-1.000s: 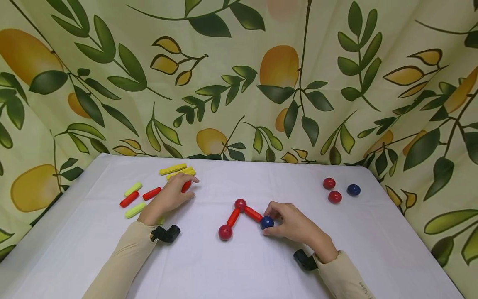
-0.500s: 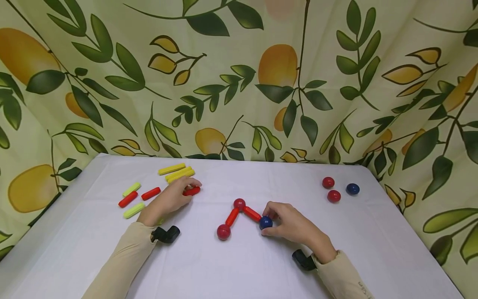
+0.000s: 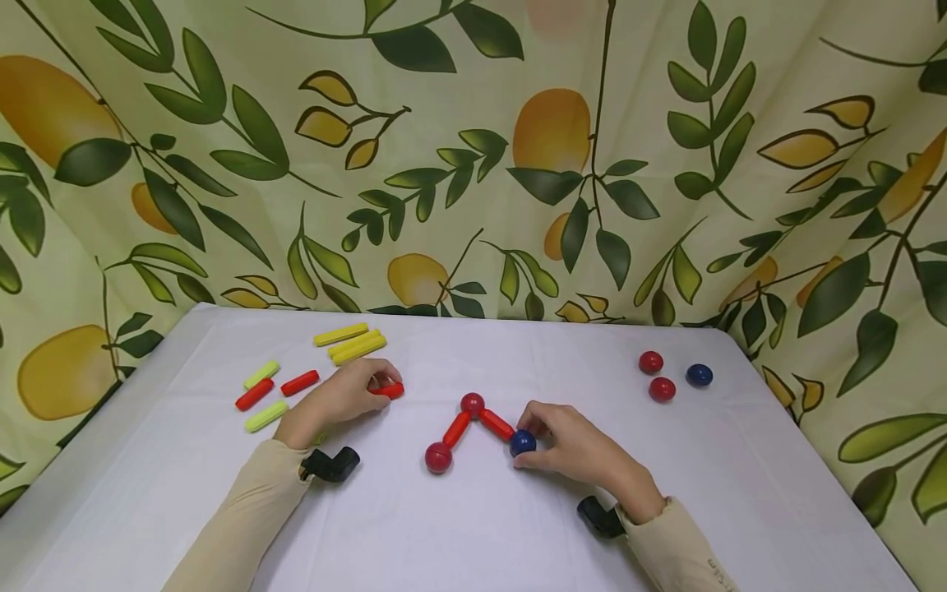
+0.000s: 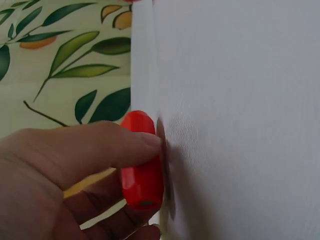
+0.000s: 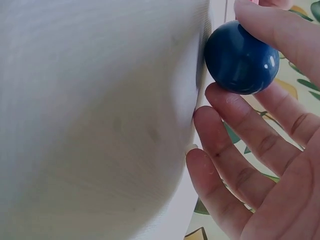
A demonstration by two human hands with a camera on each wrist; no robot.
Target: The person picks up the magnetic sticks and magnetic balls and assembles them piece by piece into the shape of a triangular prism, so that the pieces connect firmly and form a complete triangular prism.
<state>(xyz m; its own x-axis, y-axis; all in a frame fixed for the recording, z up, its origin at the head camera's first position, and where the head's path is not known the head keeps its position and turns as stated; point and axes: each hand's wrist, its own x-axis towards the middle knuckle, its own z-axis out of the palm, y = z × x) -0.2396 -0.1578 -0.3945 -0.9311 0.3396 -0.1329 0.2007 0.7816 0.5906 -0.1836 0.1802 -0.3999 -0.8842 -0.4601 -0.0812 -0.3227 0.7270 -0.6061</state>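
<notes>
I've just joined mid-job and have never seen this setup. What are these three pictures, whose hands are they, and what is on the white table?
There is no machine: a person works with two bare hands. The wide picture comes from a head camera; the two close-ups come from cameras on each wrist. On the white-covered table the left hand pinches a short red plastic rod. The right hand holds a glossy blue ball at one end of a zigzag chain of red rods and red balls. Loose yellow, green and red rods lie far left. Two red balls and one blue ball sit far right.
</notes>
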